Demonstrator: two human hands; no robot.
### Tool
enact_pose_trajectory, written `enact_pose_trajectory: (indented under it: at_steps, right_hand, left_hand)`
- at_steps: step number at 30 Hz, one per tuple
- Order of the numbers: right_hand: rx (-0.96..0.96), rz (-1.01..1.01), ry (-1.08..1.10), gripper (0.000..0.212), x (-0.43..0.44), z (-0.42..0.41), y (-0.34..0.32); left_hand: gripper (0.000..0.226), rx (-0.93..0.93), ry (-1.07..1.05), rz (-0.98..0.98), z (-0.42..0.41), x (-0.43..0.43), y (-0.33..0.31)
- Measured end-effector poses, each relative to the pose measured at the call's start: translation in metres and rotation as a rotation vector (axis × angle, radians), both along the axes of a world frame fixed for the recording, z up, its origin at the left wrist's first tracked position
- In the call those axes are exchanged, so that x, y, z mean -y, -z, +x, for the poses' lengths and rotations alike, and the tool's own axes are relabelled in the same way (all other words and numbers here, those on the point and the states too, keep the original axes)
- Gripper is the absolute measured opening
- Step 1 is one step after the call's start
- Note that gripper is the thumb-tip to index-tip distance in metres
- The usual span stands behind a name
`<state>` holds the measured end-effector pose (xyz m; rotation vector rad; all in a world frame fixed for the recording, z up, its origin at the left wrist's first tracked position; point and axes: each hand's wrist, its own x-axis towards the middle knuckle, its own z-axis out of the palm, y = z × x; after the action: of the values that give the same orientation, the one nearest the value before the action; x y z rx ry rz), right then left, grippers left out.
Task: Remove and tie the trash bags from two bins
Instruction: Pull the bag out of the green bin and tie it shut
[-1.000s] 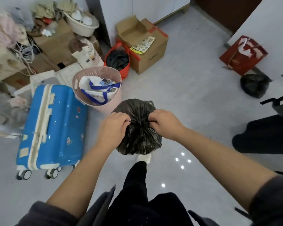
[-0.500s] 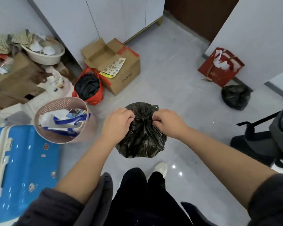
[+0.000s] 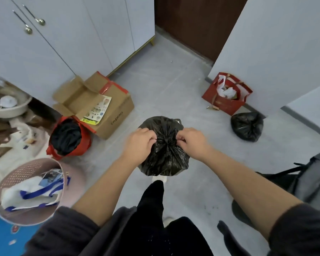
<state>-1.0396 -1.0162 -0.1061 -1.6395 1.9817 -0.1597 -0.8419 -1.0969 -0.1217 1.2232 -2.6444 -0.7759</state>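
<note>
Tying off the neck looks to be the step in hand: a black trash bag [image 3: 164, 157] hangs clear of the floor [image 3: 174, 89], held up to the right of the cardboard box [image 3: 100, 106] and nearer the person. The left hand [image 3: 139, 143] and right hand [image 3: 191, 142] each pinch a bunch of plastic at the gathered top, fingers [image 3: 151, 135] curled and clamped on the film either side of the puckered centre. Whether a knot is already drawn closed I cannot tell, since the hands hide the loose ends. A second black bag [image 3: 247, 126], its neck closed, lies on the floor well to the right of the cardboard box, so one bag seems finished. Next, I judge, the two ends must be crossed and pulled firmly apart without tearing the thin film, then the bag set down
</note>
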Motion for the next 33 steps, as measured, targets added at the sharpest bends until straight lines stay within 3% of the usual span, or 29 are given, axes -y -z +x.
enact_pose_trajectory:
  at_steps: [11, 19, 26, 33]
  right_hand:
    - [0.024, -0.021, 0.252, 0.011, 0.049, -0.192, 0.019]
    - [0.127, 0.09, 0.275, 0.008, 0.074, -0.351, 0.071]
    - [0.16, 0.248, 0.38, 0.02, 0.09, -0.456, 0.189]
    - [0.211, 0.323, 0.545, 0.019, 0.086, -0.521, 0.36]
  left_hand:
    - [0.01, 0.055, 0.281, 0.019, -0.214, 0.095, 0.013]
    - [0.011, 0.191, 0.22, 0.13, -0.38, 0.113, 0.06]
    - [0.009, 0.364, 0.209, 0.303, -0.512, 0.132, 0.174]
    - [0.01, 0.471, 0.412, 0.329, -0.603, 0.156, 0.345]
